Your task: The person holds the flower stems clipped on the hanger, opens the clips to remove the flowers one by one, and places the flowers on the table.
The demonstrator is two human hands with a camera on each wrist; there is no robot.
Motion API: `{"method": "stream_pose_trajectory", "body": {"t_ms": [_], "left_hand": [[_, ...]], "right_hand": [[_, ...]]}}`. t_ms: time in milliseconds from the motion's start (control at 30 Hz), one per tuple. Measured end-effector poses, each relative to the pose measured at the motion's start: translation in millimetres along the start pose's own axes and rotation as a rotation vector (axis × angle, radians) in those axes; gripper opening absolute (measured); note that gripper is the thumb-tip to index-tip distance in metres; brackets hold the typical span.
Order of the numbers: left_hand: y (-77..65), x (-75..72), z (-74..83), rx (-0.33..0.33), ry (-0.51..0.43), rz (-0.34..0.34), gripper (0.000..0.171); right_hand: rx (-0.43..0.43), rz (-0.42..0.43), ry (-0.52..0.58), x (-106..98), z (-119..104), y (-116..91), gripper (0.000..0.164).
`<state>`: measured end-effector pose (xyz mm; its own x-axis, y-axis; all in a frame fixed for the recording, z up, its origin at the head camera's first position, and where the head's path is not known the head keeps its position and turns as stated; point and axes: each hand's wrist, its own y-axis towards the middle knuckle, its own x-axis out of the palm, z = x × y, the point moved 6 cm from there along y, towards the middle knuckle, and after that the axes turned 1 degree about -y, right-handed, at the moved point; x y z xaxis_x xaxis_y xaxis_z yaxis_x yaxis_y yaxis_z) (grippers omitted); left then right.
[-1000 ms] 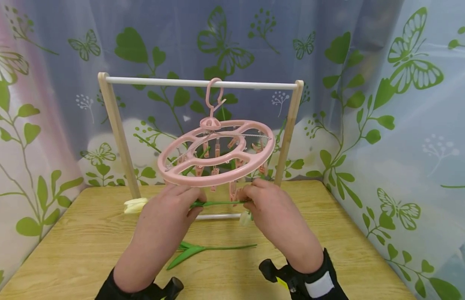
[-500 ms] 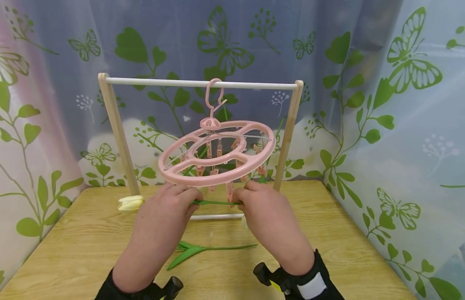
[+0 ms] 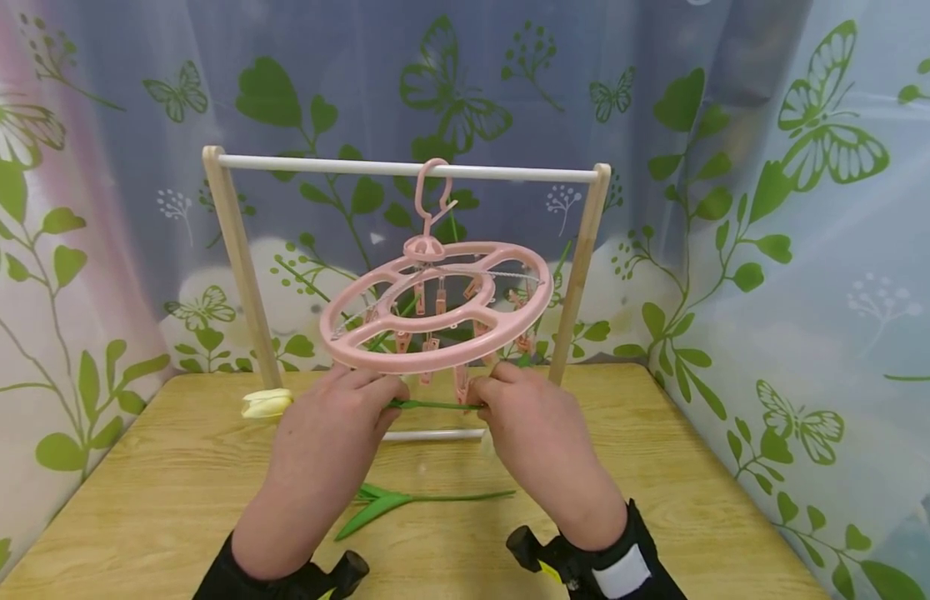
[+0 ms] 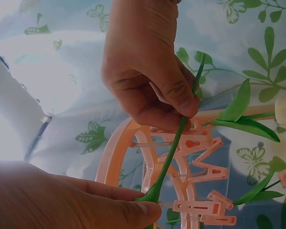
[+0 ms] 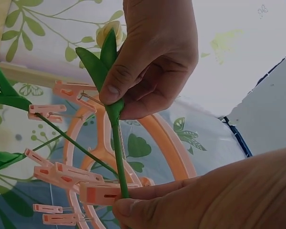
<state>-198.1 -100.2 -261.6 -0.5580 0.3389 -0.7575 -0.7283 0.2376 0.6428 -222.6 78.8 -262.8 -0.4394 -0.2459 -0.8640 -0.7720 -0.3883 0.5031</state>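
Observation:
A yellow artificial tulip lies level in front of a round pink clip hanger. My left hand pinches its green stem just below the leaves, between thumb and forefinger. Farther along, my right hand pinches the same stem near its bare end. A pink clip sits right beside the right fingertips; whether they also grip it I cannot tell. The hanger's ring is tilted, its hook over a white rod.
Other tulips hang from the hanger's clips, their leaves below. Another green-leaved stem lies on the wooden table. A wooden post stands at each side of the rack. Printed curtains enclose the back and sides.
The right hand has shifted slightly left along with the tulip, whose bloom now shows a little farther left. The hanger has barely moved. Both hands keep their hold on the stem.

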Motion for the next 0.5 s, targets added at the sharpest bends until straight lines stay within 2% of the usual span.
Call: {"method": "stream_pose_trajectory", "body": {"t_ms": [267, 500], "left_hand": [[0.2, 1.7, -0.9, -0.004, 0.016, -0.006, 0.022], [0.3, 4.8, -1.5, -0.003, 0.029, -0.021, 0.021]], "right_hand": [[0.012, 0.005, 0.022, 2.1, 1.5, 1.5, 0.015], [0.035, -0.041, 0.028, 6.2, 2.8, 4.4, 0.011]]}}
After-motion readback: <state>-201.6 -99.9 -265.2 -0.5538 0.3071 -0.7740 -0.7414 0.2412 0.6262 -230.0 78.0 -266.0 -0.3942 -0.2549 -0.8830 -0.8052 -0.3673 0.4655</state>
